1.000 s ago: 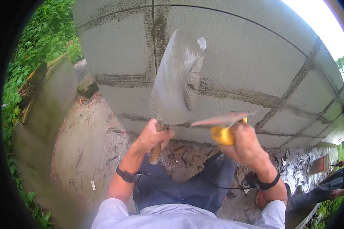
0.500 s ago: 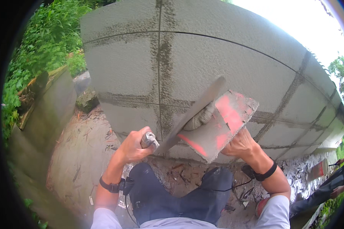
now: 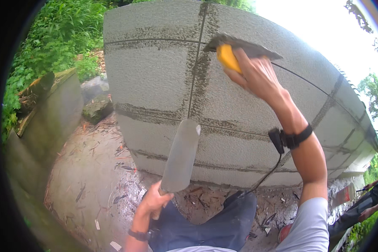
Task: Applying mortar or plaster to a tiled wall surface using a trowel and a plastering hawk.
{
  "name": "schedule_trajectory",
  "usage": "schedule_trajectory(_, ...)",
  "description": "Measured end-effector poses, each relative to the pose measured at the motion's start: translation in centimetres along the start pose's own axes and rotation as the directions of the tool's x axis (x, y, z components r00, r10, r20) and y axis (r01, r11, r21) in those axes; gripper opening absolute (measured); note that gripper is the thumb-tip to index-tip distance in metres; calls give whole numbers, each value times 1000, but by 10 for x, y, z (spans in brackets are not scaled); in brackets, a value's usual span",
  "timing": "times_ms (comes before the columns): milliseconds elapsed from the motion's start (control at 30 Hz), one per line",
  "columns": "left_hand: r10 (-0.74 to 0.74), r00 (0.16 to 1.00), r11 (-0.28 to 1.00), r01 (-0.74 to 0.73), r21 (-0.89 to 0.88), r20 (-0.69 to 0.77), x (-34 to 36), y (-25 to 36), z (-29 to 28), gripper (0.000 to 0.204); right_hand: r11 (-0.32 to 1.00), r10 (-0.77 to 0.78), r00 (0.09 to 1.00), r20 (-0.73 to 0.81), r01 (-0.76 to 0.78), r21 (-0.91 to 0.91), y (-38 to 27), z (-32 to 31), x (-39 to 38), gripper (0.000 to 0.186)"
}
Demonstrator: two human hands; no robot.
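Grooved grey wall point(image 3: 235, 90) stood ahead.
Left hand point(image 3: 152, 200) was clamped on a trowel point(image 3: 180, 157), held low; right hand point(image 3: 256, 74) was clamped on a yellow-handled float point(image 3: 254, 48), held high.

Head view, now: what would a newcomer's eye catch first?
Likely the yellow-handled float, gripped in the right hand before the gray wall's upper part. Then the long trowel, blade up, in the left hand lower down. Dark bands criss-cross the wall.
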State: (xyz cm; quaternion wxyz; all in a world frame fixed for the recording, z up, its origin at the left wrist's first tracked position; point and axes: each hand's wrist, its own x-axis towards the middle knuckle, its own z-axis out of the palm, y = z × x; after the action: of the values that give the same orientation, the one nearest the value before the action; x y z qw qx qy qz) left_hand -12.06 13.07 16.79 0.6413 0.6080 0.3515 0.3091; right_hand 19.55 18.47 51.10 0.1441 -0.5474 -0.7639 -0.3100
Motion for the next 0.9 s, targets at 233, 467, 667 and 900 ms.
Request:
schedule_trajectory(233, -102, 991, 956, 121, -268, 81, -18, -47, 20, 18, 985, 15, 997, -70, -27, -170, 6, 9, 61, 39)
schedule_trajectory(467, -130, 986, 946, 154, -285, 101, -22, -55, 22, 18, 995, 93, 993, 79, -96, 40, 50, -9, 33, 40)
schedule_trajectory(667, -119, 987, 955, 142, -262, 104, -13, -60, 35, 18, 979, 162, 982, -100, -172, -105, 60, -25, 32, 39)
schedule_trajectory(900, -116, 992, 948, 128, -291, 58, -15, -57, 46, 14, 985, 136, 979, 149, -118, -125, 77, -32, -6, 34)
